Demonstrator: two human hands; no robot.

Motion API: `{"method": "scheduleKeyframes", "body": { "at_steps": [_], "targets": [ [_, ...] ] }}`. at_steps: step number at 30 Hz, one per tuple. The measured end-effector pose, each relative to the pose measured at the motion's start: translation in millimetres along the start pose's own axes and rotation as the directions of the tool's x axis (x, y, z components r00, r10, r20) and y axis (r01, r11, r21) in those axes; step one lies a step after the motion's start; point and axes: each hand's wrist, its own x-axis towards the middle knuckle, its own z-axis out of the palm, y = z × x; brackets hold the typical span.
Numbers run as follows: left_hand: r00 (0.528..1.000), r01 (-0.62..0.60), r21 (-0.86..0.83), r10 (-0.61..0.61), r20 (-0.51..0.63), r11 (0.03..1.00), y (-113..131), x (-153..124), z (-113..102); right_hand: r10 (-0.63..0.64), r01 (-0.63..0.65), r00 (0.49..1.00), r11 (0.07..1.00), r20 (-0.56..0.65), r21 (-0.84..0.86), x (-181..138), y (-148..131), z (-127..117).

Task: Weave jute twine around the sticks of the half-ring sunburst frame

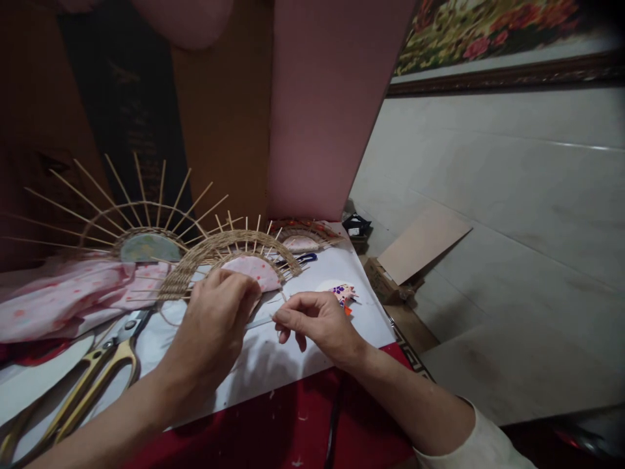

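So I'm watching this woven fan [233,240] sit just past the person's knuckles, over a white sheet [263,378]. Left hand [219,303] is curled at its lower edge — can't really tell what those fingers grip. Right hand [315,319] has thumb and fingertips pinched on a thin pale strip [258,322]. Gold-handled scissors [124,355] lie off left.

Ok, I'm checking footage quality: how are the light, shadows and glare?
Head view: dim, dark in the upper corners; soft shadows on the sheet near the left hand and right hand. Head view again: a streak of glare on the wall.
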Motion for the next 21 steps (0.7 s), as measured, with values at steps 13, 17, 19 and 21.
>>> {"method": "scheduleKeyframes", "body": {
  "at_steps": [13, 17, 19, 21],
  "targets": [
    [0.968, 0.226, -0.568, -0.118, 0.222, 0.791, 16.2, -5.0, -7.3, -0.049, 0.049, 0.999, 0.995, -0.006, 0.088, 1.0, -0.3, -1.6],
    [0.930, 0.359, -0.653, -0.196, 0.312, 0.667, 17.6, -4.4, -11.5, -0.075, 0.076, 0.997, 0.996, -0.015, 0.050, 1.2, 2.7, -3.0],
    [0.919, 0.385, -0.670, -0.196, 0.343, 0.635, 17.7, -4.0, -11.2, -0.106, 0.106, 0.994, 0.994, -0.016, 0.027, 1.0, 4.0, -3.4],
    [0.917, 0.386, -0.650, -0.194, 0.349, 0.655, 17.7, -3.5, -9.7, -0.140, 0.139, 0.990, 0.990, -0.030, -0.021, 0.3, 4.1, -3.4]
  ]
}}
